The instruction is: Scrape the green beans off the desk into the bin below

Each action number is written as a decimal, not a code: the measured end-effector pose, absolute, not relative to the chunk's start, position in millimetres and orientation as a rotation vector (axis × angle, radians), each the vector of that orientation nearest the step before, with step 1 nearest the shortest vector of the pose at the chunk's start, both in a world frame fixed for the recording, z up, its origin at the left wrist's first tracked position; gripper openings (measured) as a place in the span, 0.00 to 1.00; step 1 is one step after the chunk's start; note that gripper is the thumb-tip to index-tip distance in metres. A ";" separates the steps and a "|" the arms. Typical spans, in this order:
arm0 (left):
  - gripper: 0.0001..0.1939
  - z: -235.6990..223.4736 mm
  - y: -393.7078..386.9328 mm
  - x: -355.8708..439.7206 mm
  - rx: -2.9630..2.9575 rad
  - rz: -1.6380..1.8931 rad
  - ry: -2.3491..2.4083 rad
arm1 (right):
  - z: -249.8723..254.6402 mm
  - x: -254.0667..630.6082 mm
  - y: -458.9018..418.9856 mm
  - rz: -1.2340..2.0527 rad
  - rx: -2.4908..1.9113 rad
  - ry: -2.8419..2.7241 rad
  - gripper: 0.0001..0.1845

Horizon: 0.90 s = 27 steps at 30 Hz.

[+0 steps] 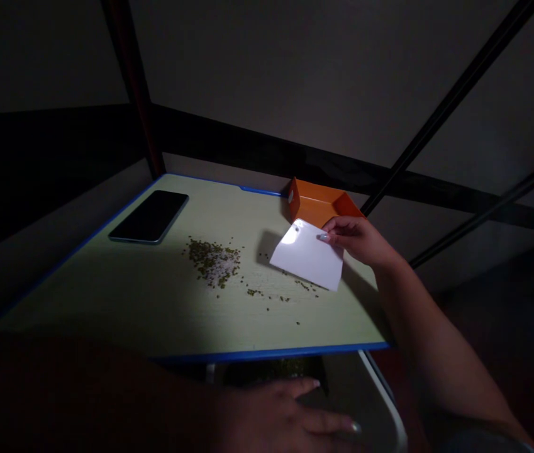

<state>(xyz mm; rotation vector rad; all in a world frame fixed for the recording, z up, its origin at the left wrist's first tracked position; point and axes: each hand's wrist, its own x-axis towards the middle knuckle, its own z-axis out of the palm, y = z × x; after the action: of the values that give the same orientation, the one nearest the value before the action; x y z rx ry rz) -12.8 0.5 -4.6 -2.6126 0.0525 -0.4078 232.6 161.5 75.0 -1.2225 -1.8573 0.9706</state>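
My right hand (360,241) pinches a white flexible plastic scraper (308,258) with a small hole in one corner. The scraper is tilted just over the table's right half, its lower edge close to a line of scattered green grains (304,285). Left of it lies a loose heap of small green beans mixed with white grains (214,261). In shadow below the table's front edge, my left hand (290,415) is open, fingers spread and nothing seen in them. It hovers over a white-rimmed container (384,396) that has some green grains inside.
The pale tabletop (106,302) has a blue edge. A dark-screened phone or tablet (150,217) lies at its back left. An open orange tray (321,200) stands at the back right, just behind my right hand. Walls rise behind the table.
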 end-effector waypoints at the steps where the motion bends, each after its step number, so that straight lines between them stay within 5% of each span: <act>1: 0.25 -4.4 1.1 -12.8 -2.621 -0.400 0.051 | 76.9 237.4 163.7 0.968 -1.238 -1.863 0.19; 20: 0.23 -4.1 6.2 -7.6 -2.864 -0.413 0.127 | 84.1 264.1 176.0 0.860 -1.431 -2.226 0.13; 27: 0.22 0.9 9.2 -6.8 -2.860 -0.358 0.188 | 88.3 254.4 169.1 1.132 -1.221 -2.345 0.16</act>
<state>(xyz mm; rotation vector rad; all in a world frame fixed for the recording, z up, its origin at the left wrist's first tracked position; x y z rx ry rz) -6.8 9.2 0.9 -2.8597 0.1878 -0.3576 254.4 169.1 88.3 -1.2209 -2.3446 1.1324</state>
